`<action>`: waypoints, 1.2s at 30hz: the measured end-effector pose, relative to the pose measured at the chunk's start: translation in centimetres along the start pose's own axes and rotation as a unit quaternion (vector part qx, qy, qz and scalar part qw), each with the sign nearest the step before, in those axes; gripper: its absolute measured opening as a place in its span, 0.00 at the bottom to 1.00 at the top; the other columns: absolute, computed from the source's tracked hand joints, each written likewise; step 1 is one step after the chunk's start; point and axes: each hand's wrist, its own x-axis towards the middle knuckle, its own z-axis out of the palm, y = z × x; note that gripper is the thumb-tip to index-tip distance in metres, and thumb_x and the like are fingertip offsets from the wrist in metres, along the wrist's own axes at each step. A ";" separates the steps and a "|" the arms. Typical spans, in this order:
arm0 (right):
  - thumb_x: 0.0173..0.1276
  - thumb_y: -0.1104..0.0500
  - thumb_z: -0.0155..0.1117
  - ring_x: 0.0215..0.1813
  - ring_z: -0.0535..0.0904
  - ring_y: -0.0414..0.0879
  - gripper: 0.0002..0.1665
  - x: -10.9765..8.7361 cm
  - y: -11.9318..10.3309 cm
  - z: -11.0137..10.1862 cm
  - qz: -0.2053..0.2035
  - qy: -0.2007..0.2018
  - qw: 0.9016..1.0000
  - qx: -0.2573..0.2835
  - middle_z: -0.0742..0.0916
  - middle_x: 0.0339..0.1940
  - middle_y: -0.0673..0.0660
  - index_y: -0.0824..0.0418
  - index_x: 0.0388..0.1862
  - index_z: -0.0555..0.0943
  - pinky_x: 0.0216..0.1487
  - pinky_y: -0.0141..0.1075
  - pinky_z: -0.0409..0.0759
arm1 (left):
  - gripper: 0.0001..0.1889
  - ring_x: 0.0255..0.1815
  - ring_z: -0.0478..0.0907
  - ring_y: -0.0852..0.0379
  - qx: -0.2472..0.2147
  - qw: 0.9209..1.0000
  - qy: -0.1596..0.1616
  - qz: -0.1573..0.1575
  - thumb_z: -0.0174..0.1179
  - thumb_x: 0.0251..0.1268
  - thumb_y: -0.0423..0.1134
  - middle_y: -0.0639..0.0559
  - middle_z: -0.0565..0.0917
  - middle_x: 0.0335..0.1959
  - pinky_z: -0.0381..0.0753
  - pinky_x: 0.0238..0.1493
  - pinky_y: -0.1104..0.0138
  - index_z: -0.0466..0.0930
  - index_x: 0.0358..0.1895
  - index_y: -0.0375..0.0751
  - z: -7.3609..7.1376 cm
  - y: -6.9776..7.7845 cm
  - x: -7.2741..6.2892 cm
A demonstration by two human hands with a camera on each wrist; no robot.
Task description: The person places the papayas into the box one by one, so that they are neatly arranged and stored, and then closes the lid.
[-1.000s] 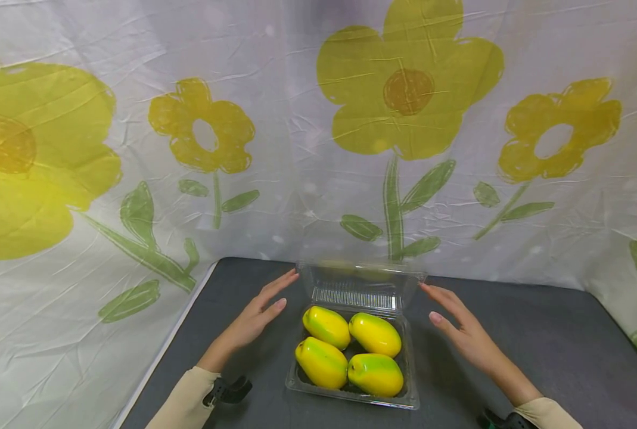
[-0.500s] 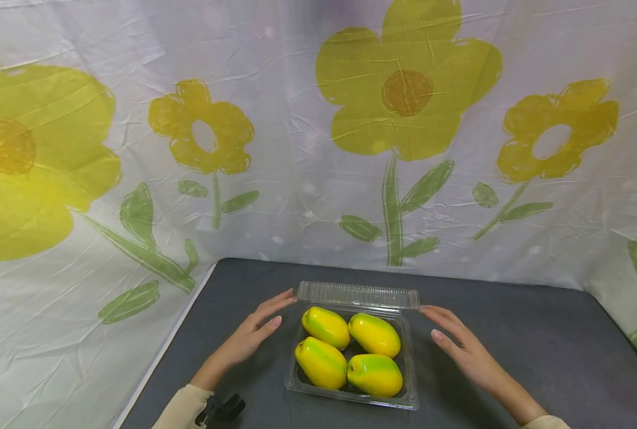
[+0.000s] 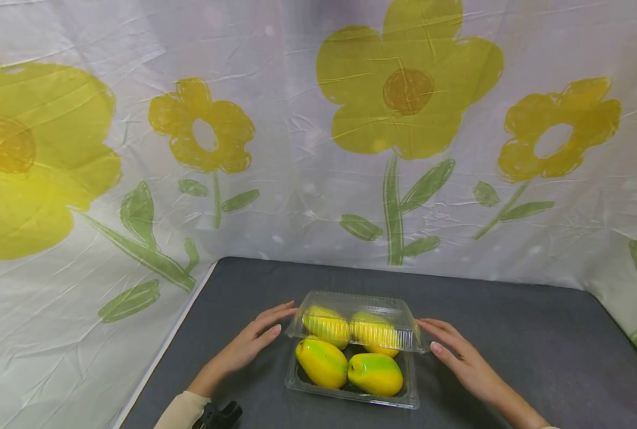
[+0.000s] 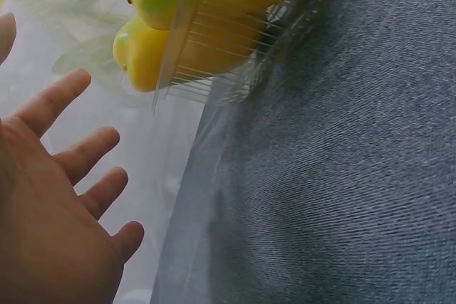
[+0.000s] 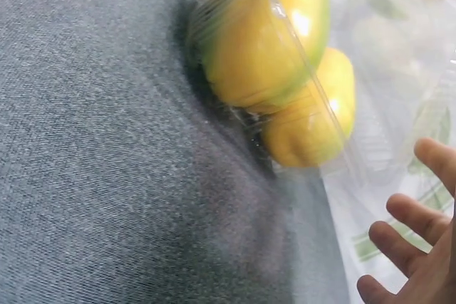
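A clear plastic clamshell box (image 3: 353,401) stands on the table with several yellow-green mangoes in it. Its hinged lid (image 3: 361,300) slants over the back mangoes, while the front left mango (image 3: 322,362) and front right mango (image 3: 375,375) lie uncovered. At the lid's left side is my left hand (image 3: 243,347), fingers extended and fingertips by its edge. My right hand (image 3: 465,360) mirrors it on the right, thumb apart from the other fingers. Both palms hold nothing; whether the fingertips touch the lid cannot be made out. In the left wrist view the left fingers (image 4: 53,108) are spread.
The dark grey table (image 3: 527,345) extends to both sides of the box. Behind and to the left hangs a white curtain (image 3: 297,179) printed with yellow flowers. A black strap (image 3: 218,415) is on the left wrist.
The lid has swung from upright at the back, forward and down over the back mangoes. Both hands have moved slightly lower and nearer along with it. The mangoes stay in place.
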 end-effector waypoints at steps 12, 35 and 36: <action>0.77 0.56 0.55 0.69 0.69 0.45 0.28 -0.6 -0.1 1.0 0.045 -0.039 0.998 0.025 0.74 0.70 0.57 0.41 0.73 0.68 0.54 0.66 0.75 | 0.25 0.78 0.53 0.31 0.015 0.999 -0.020 -0.044 0.48 0.78 0.40 0.41 0.58 0.79 0.55 0.66 0.25 0.63 0.75 0.53 0.7 0.0 -0.6; 0.63 0.40 0.69 0.69 0.69 0.68 0.53 -1.1 -0.9 1.8 0.135 -0.150 0.979 0.024 0.71 0.73 0.65 0.43 0.81 0.53 0.53 0.69 0.75 | 0.45 0.78 0.55 0.35 0.038 0.985 -0.057 -0.158 0.68 0.59 0.57 0.47 0.57 0.79 0.63 0.65 0.28 0.51 0.77 0.71 2.0 0.5 -1.8; 0.62 0.40 0.70 0.69 0.70 0.68 0.54 -1.1 -0.9 1.8 0.137 -0.151 0.979 0.024 0.71 0.73 0.66 0.43 0.81 0.52 0.52 0.69 0.75 | 0.46 0.78 0.55 0.36 0.036 0.985 -0.057 -0.159 0.68 0.59 0.57 0.48 0.57 0.79 0.62 0.65 0.28 0.50 0.77 0.71 2.0 0.4 -1.9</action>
